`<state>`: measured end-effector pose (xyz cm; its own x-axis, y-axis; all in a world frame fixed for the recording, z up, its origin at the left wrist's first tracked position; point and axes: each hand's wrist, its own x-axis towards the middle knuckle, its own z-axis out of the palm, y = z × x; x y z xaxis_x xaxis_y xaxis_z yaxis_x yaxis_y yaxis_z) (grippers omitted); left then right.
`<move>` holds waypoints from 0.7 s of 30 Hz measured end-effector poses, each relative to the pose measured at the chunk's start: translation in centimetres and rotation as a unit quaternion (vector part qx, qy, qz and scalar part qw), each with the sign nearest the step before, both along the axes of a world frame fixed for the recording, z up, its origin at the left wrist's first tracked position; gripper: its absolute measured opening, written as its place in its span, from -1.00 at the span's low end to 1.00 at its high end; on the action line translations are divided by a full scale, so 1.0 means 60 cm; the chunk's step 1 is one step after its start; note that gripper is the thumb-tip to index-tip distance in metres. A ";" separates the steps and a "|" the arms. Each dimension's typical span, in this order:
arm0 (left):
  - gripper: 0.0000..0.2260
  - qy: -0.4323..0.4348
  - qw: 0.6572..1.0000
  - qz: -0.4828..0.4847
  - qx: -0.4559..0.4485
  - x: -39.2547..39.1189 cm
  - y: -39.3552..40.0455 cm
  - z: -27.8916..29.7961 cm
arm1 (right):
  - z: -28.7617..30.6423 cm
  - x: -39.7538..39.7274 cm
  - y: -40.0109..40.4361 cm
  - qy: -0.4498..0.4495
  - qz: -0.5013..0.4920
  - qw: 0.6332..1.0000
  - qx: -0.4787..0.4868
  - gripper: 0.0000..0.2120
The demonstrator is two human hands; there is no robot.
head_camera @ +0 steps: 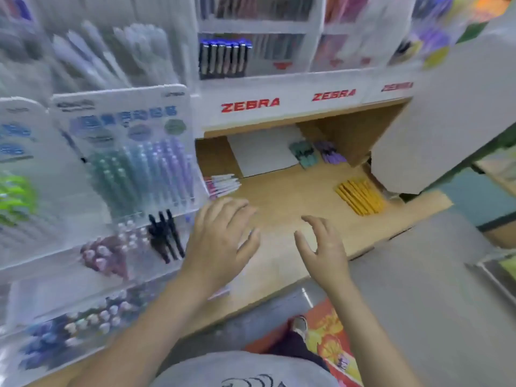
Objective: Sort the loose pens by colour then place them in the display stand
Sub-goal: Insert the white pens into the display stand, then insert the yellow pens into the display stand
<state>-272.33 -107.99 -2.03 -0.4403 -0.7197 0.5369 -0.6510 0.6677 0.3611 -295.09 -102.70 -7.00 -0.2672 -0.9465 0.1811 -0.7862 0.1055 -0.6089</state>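
Pens, grouped by colour on the wooden counter (293,196) as yellow pens (360,196) and pink-white pens (222,185), are best gathered one group at a time by left hand (220,241) and right hand (324,247), both shown empty with fingers spread.

I see yellow pens (360,196) side by side on the wooden shelf, pink-and-white pens (222,184) near the clear plastic display stand (125,174), green pens (303,154) and purple pens (330,151) farther back.
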 end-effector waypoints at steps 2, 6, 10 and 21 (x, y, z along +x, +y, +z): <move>-0.68 -0.038 0.999 -0.008 0.020 -0.124 -0.036 -0.031 | -0.043 -0.127 -0.020 -0.014 -0.020 0.999 0.028 -0.59; -0.58 -0.160 0.975 0.005 0.157 -0.337 -0.106 -0.131 | -0.118 -0.341 -0.077 -0.033 -0.040 0.995 0.087 -0.45; -0.46 -0.233 0.926 0.037 0.296 -0.472 -0.158 -0.215 | -0.178 -0.493 -0.147 -0.028 -0.067 0.990 0.122 -0.38; -0.40 -0.285 0.868 0.138 0.383 -0.614 -0.213 -0.329 | -0.276 -0.646 -0.283 -0.008 -0.051 0.983 0.178 -0.10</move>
<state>-309.17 -120.78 -21.75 -0.2322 -0.8895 -0.3934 -0.9664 0.1651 0.1972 -333.88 -119.67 -23.58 -0.3633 -0.9175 -0.1619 -0.7512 0.3913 -0.5315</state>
